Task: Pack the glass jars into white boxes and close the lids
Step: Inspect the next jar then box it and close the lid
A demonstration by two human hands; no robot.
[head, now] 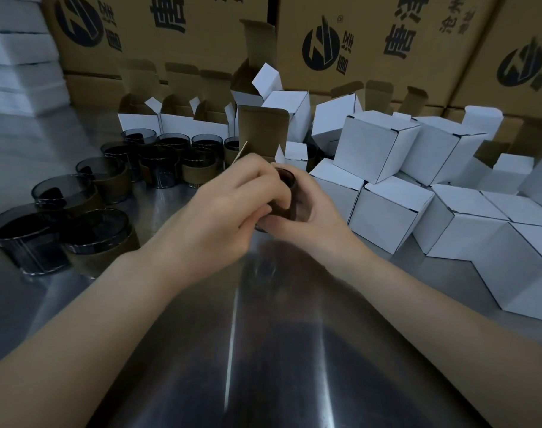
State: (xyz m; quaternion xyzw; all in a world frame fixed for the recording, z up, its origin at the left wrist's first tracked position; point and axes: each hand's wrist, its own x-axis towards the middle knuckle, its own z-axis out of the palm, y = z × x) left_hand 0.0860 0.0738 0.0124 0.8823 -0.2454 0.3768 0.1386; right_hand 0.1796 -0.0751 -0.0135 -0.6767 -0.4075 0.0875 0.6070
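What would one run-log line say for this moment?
left hand grips jar | right hand holds same jar | open box behind, lid up | closed boxes stacked right

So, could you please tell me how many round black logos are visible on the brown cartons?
3: the left logo, the centre logo and the right logo, each high on the cartons. The white boxes may hide more lower down.

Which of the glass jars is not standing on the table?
The jar gripped between the left hand and right hand; all the other jars stand upright on the table at the left.
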